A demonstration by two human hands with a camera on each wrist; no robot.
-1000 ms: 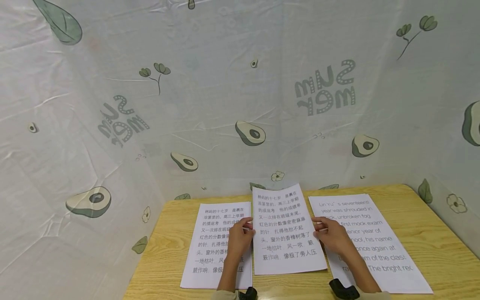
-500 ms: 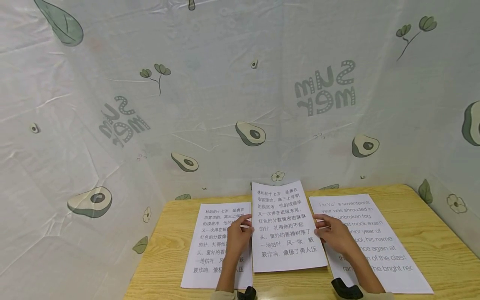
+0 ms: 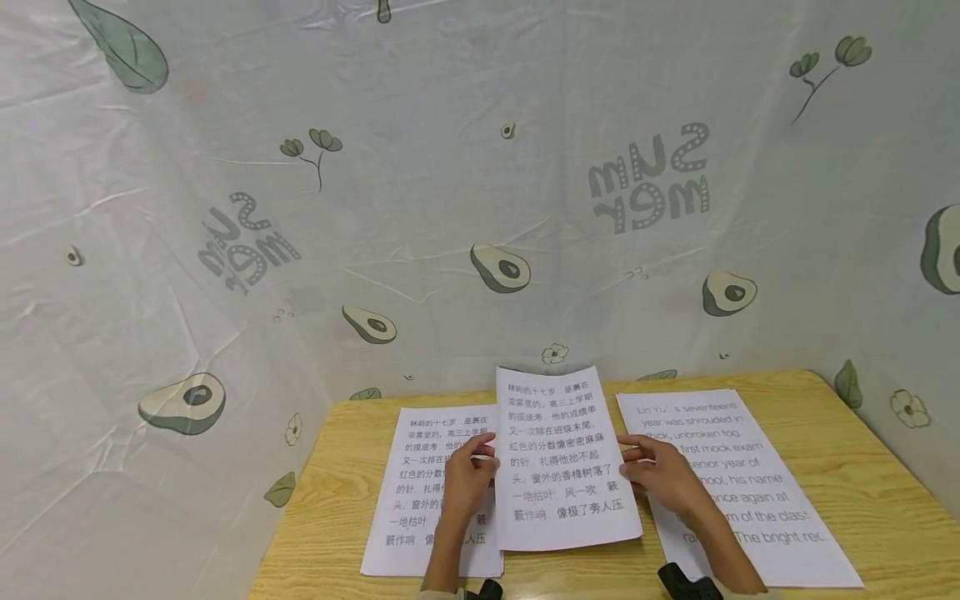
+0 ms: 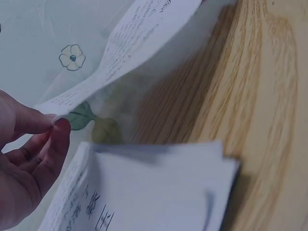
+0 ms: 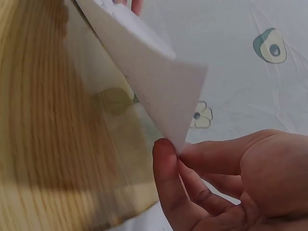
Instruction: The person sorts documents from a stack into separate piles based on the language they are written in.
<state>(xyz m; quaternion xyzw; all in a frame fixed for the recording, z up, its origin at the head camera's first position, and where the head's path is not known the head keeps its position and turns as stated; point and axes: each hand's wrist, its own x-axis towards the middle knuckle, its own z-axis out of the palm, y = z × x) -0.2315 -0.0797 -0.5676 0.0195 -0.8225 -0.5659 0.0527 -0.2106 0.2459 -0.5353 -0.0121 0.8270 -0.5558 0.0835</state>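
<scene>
A white sheet [image 3: 558, 458] printed with Chinese text is held up between my two hands, in the middle of the head view. My left hand [image 3: 471, 475] pinches its left edge between thumb and fingertip, seen closely in the left wrist view, where the sheet [image 4: 139, 38] bows in a curve. On the opposite edge, my right hand [image 3: 660, 475] pinches with thumb and forefinger; the right wrist view shows the sheet [image 5: 163, 91] bent upward there. Under the left hand lies a stack of Chinese-printed paper [image 3: 408, 500]. Beneath the right hand is paper with English text [image 3: 765, 500].
The wooden table [image 3: 825, 433] carries both paper piles, one on each side. A pale cloth [image 3: 420, 208] with avocado and flower prints hangs behind and beside it. Some sheets in the left stack [image 4: 159, 183] sit unevenly at the edge.
The held sheet rose slightly at first, then shifted left and a little lower, with both hands moving along with it. The two paper piles stayed in place.
</scene>
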